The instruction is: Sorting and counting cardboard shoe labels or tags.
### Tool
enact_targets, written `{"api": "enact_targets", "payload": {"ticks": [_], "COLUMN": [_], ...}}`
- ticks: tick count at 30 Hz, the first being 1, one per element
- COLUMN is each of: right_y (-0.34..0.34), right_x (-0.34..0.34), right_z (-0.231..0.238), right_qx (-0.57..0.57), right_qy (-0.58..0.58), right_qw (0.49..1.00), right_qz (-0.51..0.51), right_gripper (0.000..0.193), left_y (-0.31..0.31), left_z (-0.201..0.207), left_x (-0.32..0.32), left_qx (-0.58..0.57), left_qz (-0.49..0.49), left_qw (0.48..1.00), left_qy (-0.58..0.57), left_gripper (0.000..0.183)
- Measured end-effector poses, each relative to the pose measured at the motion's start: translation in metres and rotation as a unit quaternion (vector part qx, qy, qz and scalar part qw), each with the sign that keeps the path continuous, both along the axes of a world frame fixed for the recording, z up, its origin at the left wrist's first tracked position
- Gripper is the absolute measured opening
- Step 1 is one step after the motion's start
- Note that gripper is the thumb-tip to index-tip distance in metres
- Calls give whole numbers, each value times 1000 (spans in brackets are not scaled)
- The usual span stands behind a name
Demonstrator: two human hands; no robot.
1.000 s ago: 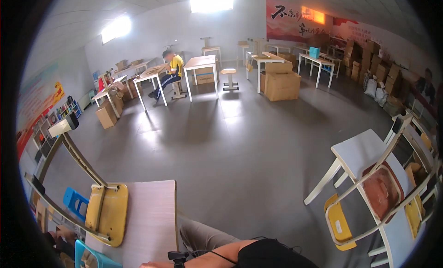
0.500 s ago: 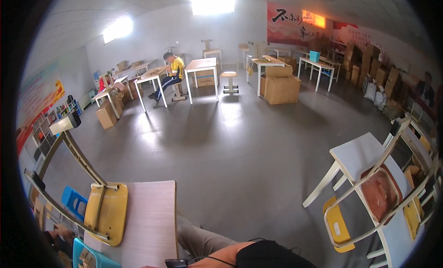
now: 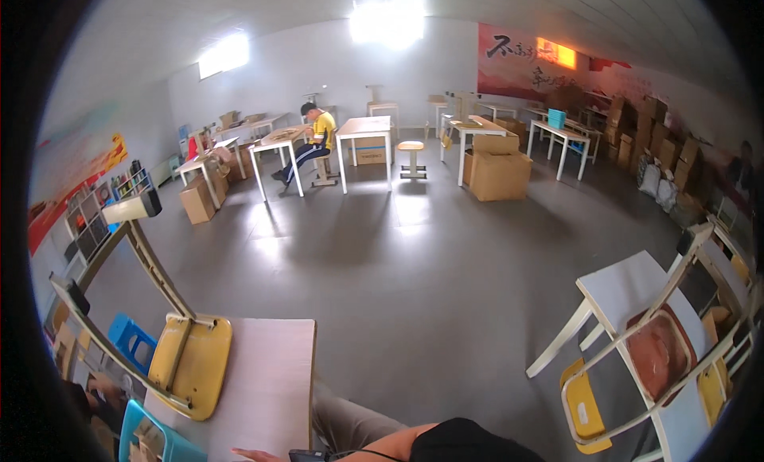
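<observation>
At the lower edge, my right hand [image 3: 256, 455] shows only in part, with its fingers stretched out at the near edge of the pale table [image 3: 274, 366]. It looks open, and I see nothing held in it. A small black device [image 3: 309, 456] with a cable sits at the wrist. The bare forearm runs left from a black sleeve [image 3: 469, 440]. Grey-brown trousers [image 3: 350, 418] show beside the table. On the same table rests an upturned chair with a yellow seat [image 3: 195, 366]. My left hand is outside the picture.
A turquoise stool [image 3: 151, 430] and a blue stool [image 3: 130, 343] stand left of the table. Upturned chairs lie on a white table [image 3: 629, 283] at the right. Further off, a person in yellow [image 3: 322, 129] sits at a table; cardboard boxes [image 3: 497, 171] stand by other tables.
The whole view has shifted, so the room sits lower and slightly further right. More of my right hand shows now, its fingers stretched out.
</observation>
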State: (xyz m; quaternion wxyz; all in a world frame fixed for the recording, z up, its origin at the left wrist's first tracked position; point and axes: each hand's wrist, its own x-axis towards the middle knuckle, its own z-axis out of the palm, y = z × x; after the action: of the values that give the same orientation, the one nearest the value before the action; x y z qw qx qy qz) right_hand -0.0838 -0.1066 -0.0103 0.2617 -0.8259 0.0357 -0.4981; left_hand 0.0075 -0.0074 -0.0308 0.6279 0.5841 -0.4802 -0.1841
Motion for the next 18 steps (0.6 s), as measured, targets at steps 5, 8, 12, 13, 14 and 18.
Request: {"api": "enact_targets", "payload": {"ticks": [5, 8, 12, 13, 14, 18], "right_y": [-13, -79, -125, -134, -137, -123], "right_x": [24, -17, 8, 24, 45, 112], "right_z": [15, 79, 135, 147, 163, 227], "right_qx": [105, 69, 116, 110, 80, 9], "right_qy": [-94, -39, -115, -120, -128, -105], "right_qw": [988, 995, 982, 982, 985, 986], "right_qz": [62, 53, 91, 91, 84, 133], "right_gripper": [43, 66, 85, 91, 91, 86], "left_y": [8, -10, -23, -24, -16, -5], "left_z": [-54, 31, 32, 35, 36, 31], "left_x": [39, -2, -4, -5, -1, -2], "left_qx": [1, 19, 21, 10, 23, 7], "left_qz": [30, -68, -196, -198, -164, -205], "left_qw": [999, 991, 963, 963, 970, 960], "left_qy": [10, -115, -182, -182, -179, -190], "left_gripper": [38, 44, 39, 32, 32, 26]}}
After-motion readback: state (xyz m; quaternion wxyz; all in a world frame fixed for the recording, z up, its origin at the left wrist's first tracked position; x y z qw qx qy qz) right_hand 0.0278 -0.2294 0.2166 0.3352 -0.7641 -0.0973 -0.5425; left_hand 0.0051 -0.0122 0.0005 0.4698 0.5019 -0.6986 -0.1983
